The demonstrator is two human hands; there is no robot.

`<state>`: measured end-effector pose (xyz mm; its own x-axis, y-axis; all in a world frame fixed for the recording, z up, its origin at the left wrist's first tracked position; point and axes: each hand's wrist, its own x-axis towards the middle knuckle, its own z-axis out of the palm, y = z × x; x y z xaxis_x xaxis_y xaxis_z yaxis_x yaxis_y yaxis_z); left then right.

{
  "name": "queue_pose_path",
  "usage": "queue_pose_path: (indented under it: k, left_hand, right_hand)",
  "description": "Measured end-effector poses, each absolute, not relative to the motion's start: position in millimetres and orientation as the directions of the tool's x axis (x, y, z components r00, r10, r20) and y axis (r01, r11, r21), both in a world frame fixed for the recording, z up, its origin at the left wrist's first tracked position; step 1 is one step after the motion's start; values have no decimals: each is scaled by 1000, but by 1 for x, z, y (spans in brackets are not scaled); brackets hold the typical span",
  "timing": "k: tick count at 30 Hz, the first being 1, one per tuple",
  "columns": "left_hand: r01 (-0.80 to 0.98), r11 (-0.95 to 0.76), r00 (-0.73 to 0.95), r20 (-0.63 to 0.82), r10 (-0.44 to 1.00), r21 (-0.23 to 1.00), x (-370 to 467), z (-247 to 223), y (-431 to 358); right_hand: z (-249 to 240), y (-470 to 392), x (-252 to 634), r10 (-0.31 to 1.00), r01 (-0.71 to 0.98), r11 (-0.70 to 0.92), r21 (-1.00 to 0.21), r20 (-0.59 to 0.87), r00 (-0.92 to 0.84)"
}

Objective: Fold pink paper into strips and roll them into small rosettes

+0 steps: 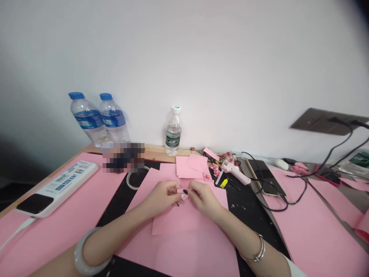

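In the head view my left hand [164,196] and my right hand [206,198] meet over the middle of the desk, fingers pinched together. Between them they hold a small piece of pink paper [180,190]. A small black thing [185,191] shows at the right fingertips, and a thin dark tip pokes out below my left fingers; I cannot make out what either is. Under the hands lie sheets of pink paper [175,250] on a black mat [242,215]. Just beyond are smaller pink paper squares [191,167] and small folded pink paper flowers [215,171].
A pink glue gun [235,173] with its cable lies right of the flowers, near a phone [265,177]. Three water bottles, one of them small [173,134], stand along the wall. A white power strip [60,186] lies left. More pink paper [311,223] covers the right side.
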<state>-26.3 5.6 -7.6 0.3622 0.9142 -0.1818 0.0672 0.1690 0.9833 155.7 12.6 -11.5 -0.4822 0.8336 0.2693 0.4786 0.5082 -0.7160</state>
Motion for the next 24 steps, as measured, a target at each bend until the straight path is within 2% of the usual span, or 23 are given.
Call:
queue_pose_path:
  k: [8,16,24]
  left_hand:
    - [116,153,348,-184,919,981,-27,-4,3]
    - [108,136,363,-167,917,985,-28,-8,4]
    - [99,132,397,-161,904,986,-28,-7,1]
  right_hand:
    - [-10,12,156,791,457,558,-693,277,-546]
    - [-12,13,156,840,471,474,-744,221,-496]
    - [-10,9,155,858,497,458,-737,222,-463]
